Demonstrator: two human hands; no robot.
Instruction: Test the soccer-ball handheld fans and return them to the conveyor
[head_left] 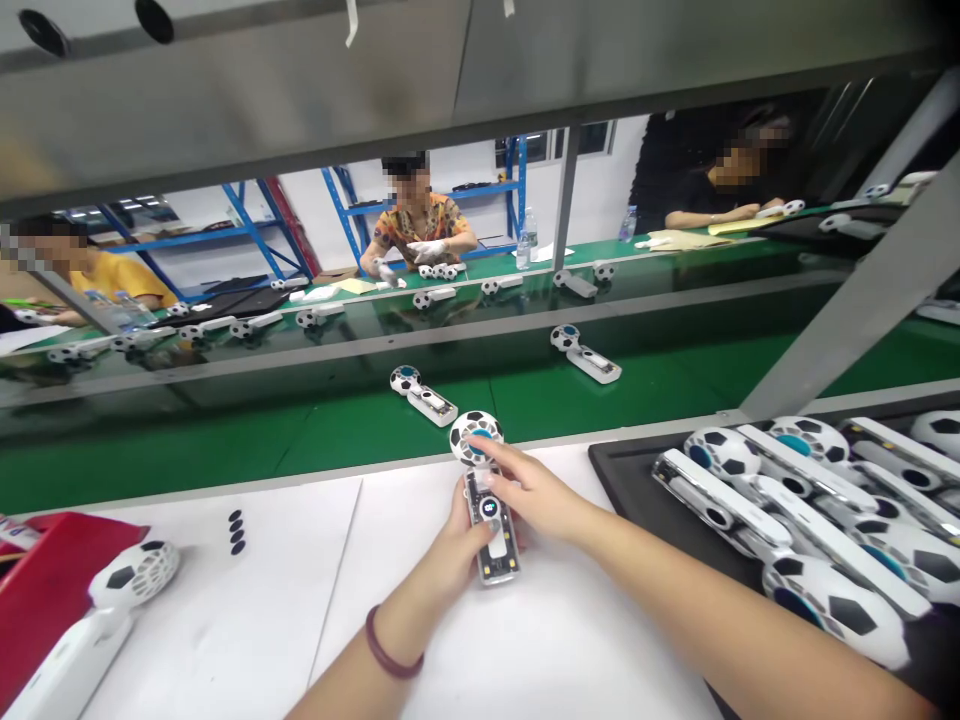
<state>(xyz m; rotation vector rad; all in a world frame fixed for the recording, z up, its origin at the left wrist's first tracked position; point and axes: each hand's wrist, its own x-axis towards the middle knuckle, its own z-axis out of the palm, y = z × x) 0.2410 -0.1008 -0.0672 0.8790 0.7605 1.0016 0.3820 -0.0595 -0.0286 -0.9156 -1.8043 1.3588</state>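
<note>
We hold a small handheld fan [486, 500] with a football-patterned head over the white table [525, 650], close to its far edge. Our left hand [457, 550] is wrapped around the lower part of the handle from the left, fingers closed on it. Our right hand [529, 490] lies across the handle from the right, fingers curled and pressing on its upper part just below the head. To the right, a black tray [622, 480] carries a pile of the same fans. On the left sits a red bin [52, 580], with another fan [97, 620] lying against it. Two more fans [424, 393] rest on the green conveyor belt [225, 440] beyond the table.
</note>
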